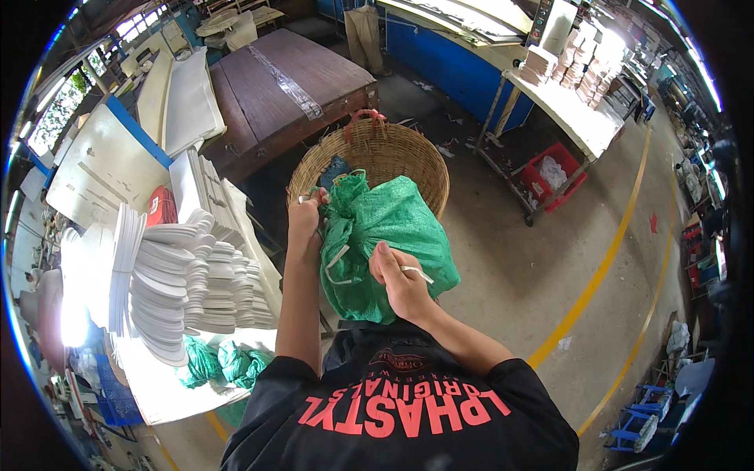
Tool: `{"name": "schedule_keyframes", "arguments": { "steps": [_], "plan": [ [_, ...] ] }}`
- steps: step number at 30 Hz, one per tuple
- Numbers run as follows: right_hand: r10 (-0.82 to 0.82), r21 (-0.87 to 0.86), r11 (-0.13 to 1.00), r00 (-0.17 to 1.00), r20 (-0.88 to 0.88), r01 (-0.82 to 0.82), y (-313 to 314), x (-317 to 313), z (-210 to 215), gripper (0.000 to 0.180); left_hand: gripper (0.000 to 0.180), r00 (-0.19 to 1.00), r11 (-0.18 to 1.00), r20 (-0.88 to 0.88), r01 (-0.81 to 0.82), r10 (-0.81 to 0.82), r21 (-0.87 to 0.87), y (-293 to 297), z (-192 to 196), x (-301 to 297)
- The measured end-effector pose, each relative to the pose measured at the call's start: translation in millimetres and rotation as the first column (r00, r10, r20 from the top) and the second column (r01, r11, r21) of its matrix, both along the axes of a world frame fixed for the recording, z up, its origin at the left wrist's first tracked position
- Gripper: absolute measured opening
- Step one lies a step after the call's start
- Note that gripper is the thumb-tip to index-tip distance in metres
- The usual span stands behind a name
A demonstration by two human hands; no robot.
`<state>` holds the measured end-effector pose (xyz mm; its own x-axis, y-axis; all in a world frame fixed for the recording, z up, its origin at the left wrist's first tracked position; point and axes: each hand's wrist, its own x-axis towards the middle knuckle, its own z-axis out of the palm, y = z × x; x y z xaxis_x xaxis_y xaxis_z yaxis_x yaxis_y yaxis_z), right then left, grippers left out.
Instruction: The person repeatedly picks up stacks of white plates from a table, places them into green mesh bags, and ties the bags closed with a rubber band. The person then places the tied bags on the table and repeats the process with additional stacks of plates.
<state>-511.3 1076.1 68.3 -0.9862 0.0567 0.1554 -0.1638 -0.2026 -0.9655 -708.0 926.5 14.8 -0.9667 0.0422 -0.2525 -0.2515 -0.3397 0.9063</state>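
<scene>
A full green woven plastic sack [408, 212] is held in front of my body, over the near side of a round wicker basket [404, 145]. My left hand [306, 220] is closed around the sack's gathered neck at its upper left. A short white piece shows at those fingers. Lower down, my right hand [402, 284] makes a fist on a white cord [420, 273], whose end sticks out past the fingers, against the sack's near side. Another loop of white cord [336, 257] lies across the green fabric. What fills the sack is hidden.
Stacks of white curved sheets [169, 275] cover a table at my left, with green bundles [224, 361] near its front edge. Beyond the basket stands a brown wooden table [275, 78]. A red crate [554, 177] sits under a bench at the right. Another person's legs [363, 39] show behind.
</scene>
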Motion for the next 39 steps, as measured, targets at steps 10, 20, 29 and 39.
{"name": "schedule_keyframes", "arguments": {
  "steps": [10,20,29,39],
  "plan": [
    [-0.053,0.154,0.988,0.981,0.185,0.024,20,57,-21,0.053,0.020,0.947,1.000,0.319,-0.030,0.030,-0.007,-1,-77,-35],
    [0.077,0.276,0.953,0.983,0.169,-0.122,50,70,22,0.049,0.016,0.963,0.960,-0.033,0.269,-0.267,0.073,-42,-25,-4],
    [0.008,0.520,0.842,0.960,-0.281,0.146,25,-6,61,0.039,0.039,0.442,0.498,-0.241,0.679,-0.864,-0.540,-15,85,123],
    [0.087,0.399,0.913,0.996,0.007,-0.083,57,-8,38,0.031,0.014,0.725,0.734,-0.200,0.678,-0.659,0.038,1,38,142]
  ]
}}
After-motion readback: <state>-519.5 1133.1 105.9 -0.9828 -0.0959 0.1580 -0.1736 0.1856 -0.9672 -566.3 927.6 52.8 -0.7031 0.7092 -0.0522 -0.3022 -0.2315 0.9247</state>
